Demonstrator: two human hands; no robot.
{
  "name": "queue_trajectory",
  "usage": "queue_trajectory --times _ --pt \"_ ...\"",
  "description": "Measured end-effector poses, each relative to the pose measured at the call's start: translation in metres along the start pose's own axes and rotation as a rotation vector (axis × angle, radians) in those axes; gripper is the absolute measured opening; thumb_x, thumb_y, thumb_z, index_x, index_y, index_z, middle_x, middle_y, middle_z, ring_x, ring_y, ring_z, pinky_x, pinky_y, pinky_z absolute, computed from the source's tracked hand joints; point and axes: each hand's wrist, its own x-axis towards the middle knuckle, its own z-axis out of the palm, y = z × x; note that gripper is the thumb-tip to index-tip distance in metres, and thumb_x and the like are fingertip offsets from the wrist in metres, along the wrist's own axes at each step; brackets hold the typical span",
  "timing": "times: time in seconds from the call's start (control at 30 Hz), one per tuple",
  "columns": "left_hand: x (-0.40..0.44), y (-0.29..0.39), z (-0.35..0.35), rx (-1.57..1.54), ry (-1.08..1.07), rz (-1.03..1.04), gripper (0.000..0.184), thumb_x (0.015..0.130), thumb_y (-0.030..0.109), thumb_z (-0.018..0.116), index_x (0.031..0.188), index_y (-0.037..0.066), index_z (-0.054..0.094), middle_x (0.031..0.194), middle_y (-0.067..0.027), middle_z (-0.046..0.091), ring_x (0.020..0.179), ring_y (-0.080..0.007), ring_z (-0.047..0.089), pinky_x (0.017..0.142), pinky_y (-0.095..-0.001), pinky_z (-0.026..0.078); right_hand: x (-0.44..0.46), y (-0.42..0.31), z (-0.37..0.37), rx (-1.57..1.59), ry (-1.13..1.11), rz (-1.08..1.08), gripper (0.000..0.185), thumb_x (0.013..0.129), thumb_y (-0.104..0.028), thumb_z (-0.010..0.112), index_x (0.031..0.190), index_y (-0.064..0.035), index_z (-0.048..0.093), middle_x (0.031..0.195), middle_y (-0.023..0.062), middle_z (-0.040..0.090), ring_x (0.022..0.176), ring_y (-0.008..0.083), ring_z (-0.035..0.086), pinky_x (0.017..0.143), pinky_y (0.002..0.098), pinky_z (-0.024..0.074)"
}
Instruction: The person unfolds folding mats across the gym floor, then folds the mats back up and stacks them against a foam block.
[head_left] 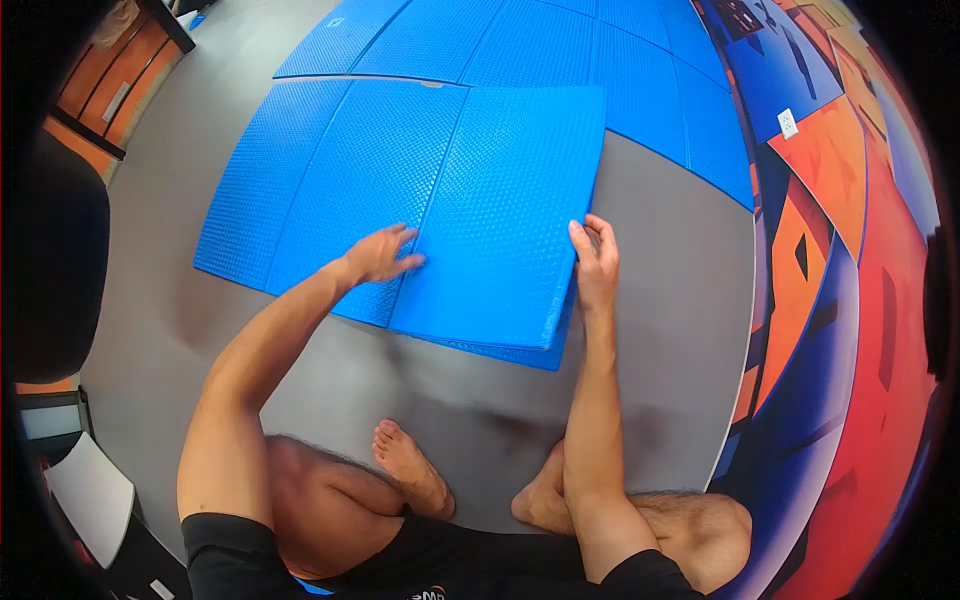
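A blue folding mat (500, 190) lies on the gray floor (665, 260) in front of the seated person, its textured panels divided by straight creases. The step in hand looks like handling the mat by its right side, where one panel sits over a lower layer (562, 345) that peeks out at the near right corner. The hands are apart: the right hand (598, 265) is at the mat's right edge, thumb toward the upper face and fingers bent beside it, seemingly in a light pinch, though how much it grips cannot be told. The left hand (380, 255) is over the mat near a crease, fingers spread and blurred, holding nothing; whether it touches the surface is unclear. Just beyond the mat's far edge is a larger blue mat surface (530, 40); to the mat's right stands a colorful mural wall (820, 200), and below its near edge are two bare feet (410, 465). Judging from this pose, any shift of the upper panel would call for a surer hold on that right edge, the left hand steadying near the crease, and the layers kept from sliding apart.
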Motion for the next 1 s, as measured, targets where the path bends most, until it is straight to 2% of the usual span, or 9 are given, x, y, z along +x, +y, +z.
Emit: queue_trajectory --times 0.07,0.17,0.2,0.27,0.33,0.53,0.63,0.8,1.0 --pt "0.002 0.031 -0.035 -0.183 0.279 0.113 0.066 0.099 0.043 0.057 0.149 0.002 0.041 0.152 -0.023 0.043 0.141 -0.0372 0.041 0.114 -0.0469 0.037 -0.009 -0.015 0.028 0.05 -0.069 -0.046 0.048 0.097 -0.031 0.066 0.13 0.0008 0.049 0.108 0.013 0.066 0.096 0.016 0.062 0.085 0.0294 0.0484" --pt "-0.013 0.106 -0.097 -0.536 0.447 0.25 0.064 0.099 0.041 0.058 0.15 0.007 0.041 0.158 -0.0205 0.034 0.146 -0.0369 0.034 0.117 -0.0479 0.032 -0.025 -0.022 0.069 0.089 -0.255 -0.112 0.054 0.102 -0.034 0.056 0.141 -0.0004 0.04 0.126 0.0187 0.059 0.117 0.0228 0.056 0.099 0.0337 0.0438" --pt "-0.018 0.121 -0.11 -0.579 0.477 0.33 0.063 0.099 0.041 0.059 0.151 0.009 0.042 0.16 -0.0197 0.03 0.148 -0.037 0.03 0.118 -0.0483 0.029 -0.031 -0.02 0.082 0.02 -0.297 -0.249 0.057 0.103 -0.036 0.054 0.144 -0.0003 0.038 0.134 0.0201 0.053 0.124 0.027 0.052 0.104 0.0367 0.0408" --pt "-0.021 0.132 -0.123 -0.353 0.447 0.417 0.063 0.097 0.04 0.061 0.15 0.012 0.043 0.162 -0.0196 0.026 0.15 -0.0378 0.024 0.12 -0.0492 0.026 -0.036 -0.001 0.103 -0.091 -0.383 -0.376 0.063 0.103 -0.039 0.052 0.15 -0.0003 0.034 0.148 0.0216 0.042 0.136 0.0341 0.043 0.112 0.0416 0.0349" --pt "-0.024 0.128 -0.127 -0.164 0.423 0.427 0.062 0.092 0.034 0.064 0.148 0.015 0.046 0.164 -0.0203 0.02 0.152 -0.0387 0.018 0.122 -0.0493 0.022 -0.038 0.031 0.114 -0.206 -0.433 -0.353 0.067 0.101 -0.04 0.055 0.152 -0.0026 0.033 0.156 0.0222 0.034 0.144 0.039 0.035 0.116 0.0453 0.0316" --pt "-0.037 0.103 -0.139 -0.316 0.403 0.389 0.066 0.081 0.019 0.059 0.146 0.015 0.05 0.164 -0.0183 0.023 0.152 -0.0387 0.02 0.121 -0.0495 0.022 -0.072 0.138 0.044 -1.137 -0.565 -0.105 0.069 0.096 -0.049 0.057 0.153 -0.0147 0.039 0.162 0.0184 0.027 0.15 0.0356 0.024 0.122 0.0465 0.0207" --pt "-0.039 0.097 -0.145 -0.231 0.457 0.4 0.069 0.075 0.018 0.057 0.144 0.015 0.053 0.165 -0.0113 0.024 0.151 -0.0367 0.022 0.122 -0.0511 0.022 -0.087 0.149 0.014 -1.147 -0.574 -0.278 0.07 0.095 -0.054 0.055 0.153 -0.0183 0.04 0.164 0.0135 0.024 0.152 0.0318 0.019 0.123 0.0473 0.0161" --pt "-0.039 0.1 -0.159 0.26 0.494 0.449 0.069 0.073 0.017 0.058 0.142 0.01 0.054 0.162 -0.0047 0.034 0.151 -0.0311 0.026 0.123 -0.0524 0.022 -0.082 0.146 -0.012 -1.214 -0.572 -0.205 0.067 0.096 -0.054 0.054 0.153 -0.0198 0.041 0.164 0.0083 0.025 0.152 0.0291 0.02 0.123 0.047 0.018" --pt "-0.031 0.116 -0.159 0.246 0.463 0.476 0.058 0.074 0.015 0.058 0.131 0.004 0.063 0.153 -0.0077 0.047 0.147 -0.0295 0.035 0.12 -0.0491 0.03 -0.097 0.151 -0.068 -1.299 -0.421 -0.267 0.063 0.094 -0.049 0.057 0.149 -0.0198 0.045 0.164 0.0072 0.028 0.152 0.0294 0.022 0.122 0.0503 0.0186"
